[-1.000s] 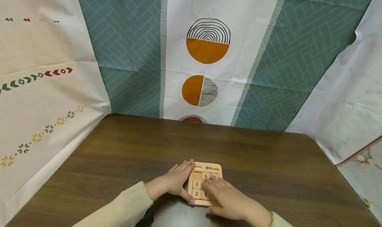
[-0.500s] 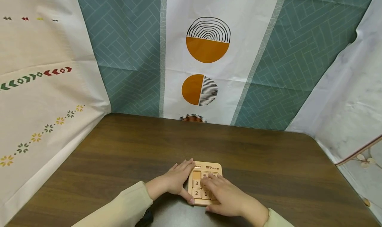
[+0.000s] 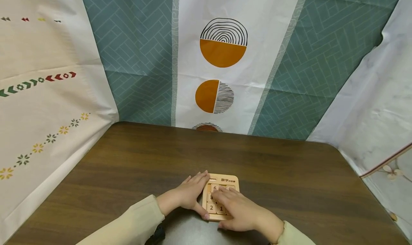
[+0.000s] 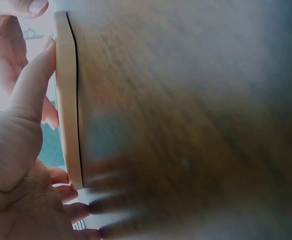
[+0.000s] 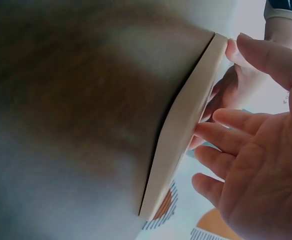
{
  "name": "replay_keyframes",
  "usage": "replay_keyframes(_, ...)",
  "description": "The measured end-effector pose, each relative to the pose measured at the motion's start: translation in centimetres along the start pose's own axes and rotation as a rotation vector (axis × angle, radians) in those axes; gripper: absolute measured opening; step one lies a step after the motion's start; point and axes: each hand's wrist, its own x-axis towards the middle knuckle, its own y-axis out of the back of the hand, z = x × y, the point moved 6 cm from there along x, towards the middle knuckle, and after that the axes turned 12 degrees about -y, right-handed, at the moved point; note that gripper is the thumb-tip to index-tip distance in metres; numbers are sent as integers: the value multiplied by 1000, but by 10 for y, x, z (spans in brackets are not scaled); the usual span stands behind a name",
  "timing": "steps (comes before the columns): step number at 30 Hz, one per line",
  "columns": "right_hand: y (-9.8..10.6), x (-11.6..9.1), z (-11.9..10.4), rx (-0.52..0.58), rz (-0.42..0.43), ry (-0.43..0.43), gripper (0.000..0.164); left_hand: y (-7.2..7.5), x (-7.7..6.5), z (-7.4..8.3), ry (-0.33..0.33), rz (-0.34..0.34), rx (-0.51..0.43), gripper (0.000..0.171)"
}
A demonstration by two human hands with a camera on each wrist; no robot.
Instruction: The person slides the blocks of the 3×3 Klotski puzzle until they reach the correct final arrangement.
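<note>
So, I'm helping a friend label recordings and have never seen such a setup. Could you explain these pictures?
There is no robot here: a person works with two bare hands. The wide view comes from a camera worn on the head, looking forward and down. The two close views come from cameras on the wrists, so the table looks tipped sideways there.

On that table lies a pale board with numbered tiles; 2 and 1 are readable, and the right hand covers others. The left hand braces the board's left side, thumb at the near corner, fingertips at the far one. The right hand's fingers reach over the tiles. The board rests on the table.
</note>
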Motion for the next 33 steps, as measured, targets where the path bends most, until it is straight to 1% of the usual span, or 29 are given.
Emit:
replay_keyframes(6,-3,4,-1,33,-34,19,69,2,-3,1,-3,9,-13,121)
replay_keyframes(11,-6,4,2,56,-62,36,70,3,-5,1,-8,14,-16,120)
replay_keyframes(15,-4,-1,7,75,-39,26,71,2,-4,1,-8,17,-12,120)
replay_keyframes(18,1,-7,14,80,1,-6,71,2,-4,2,3,18,-4,121)
replay_keyframes(21,5,-12,22,86,20,-38,69,3,-4,2,5,19,2,122)
replay_keyframes(26,5,-16,28,106,14,-54,68,4,-4,4,5,14,5,122)
replay_keyframes(33,3,-13,23,85,3,-41,70,5,-4,5,5,10,-8,121)
